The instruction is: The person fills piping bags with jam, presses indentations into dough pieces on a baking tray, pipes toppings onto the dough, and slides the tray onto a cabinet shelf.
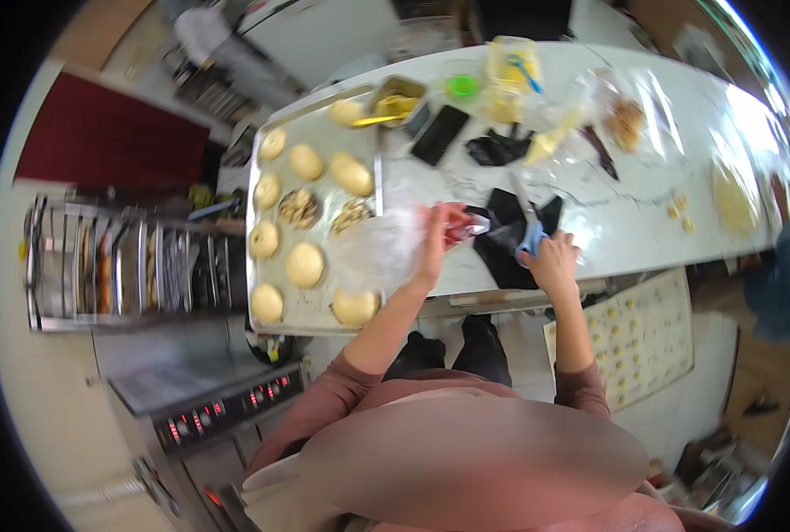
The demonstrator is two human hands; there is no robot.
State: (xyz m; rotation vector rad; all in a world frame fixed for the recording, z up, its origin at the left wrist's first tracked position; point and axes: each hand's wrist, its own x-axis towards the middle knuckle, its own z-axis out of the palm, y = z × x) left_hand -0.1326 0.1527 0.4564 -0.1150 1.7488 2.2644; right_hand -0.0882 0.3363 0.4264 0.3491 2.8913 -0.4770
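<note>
My left hand (449,232) is closed around a translucent plastic bag (377,251), probably a piping bag. Its wide part spreads left over the tray's edge, and a crumpled end pokes out past my fingers. At the table's front, my right hand (553,263) has its fingers on the blue handles of scissors (531,238), blades pointing away from me. Under the scissors lies a black plastic sheet (504,257). A metal baking tray (324,186) at left holds several pale dough rounds (304,265), including one with a crumbly brown topping (298,208).
Behind are a phone (440,136), a metal container with yellow contents (397,105), a yellow-handled brush or spatula (380,120), a plastic tub (512,64) and crumpled black plastic (499,146). Another tray (630,341) with small pieces sits low right. Another person's sleeve (774,279) shows at right.
</note>
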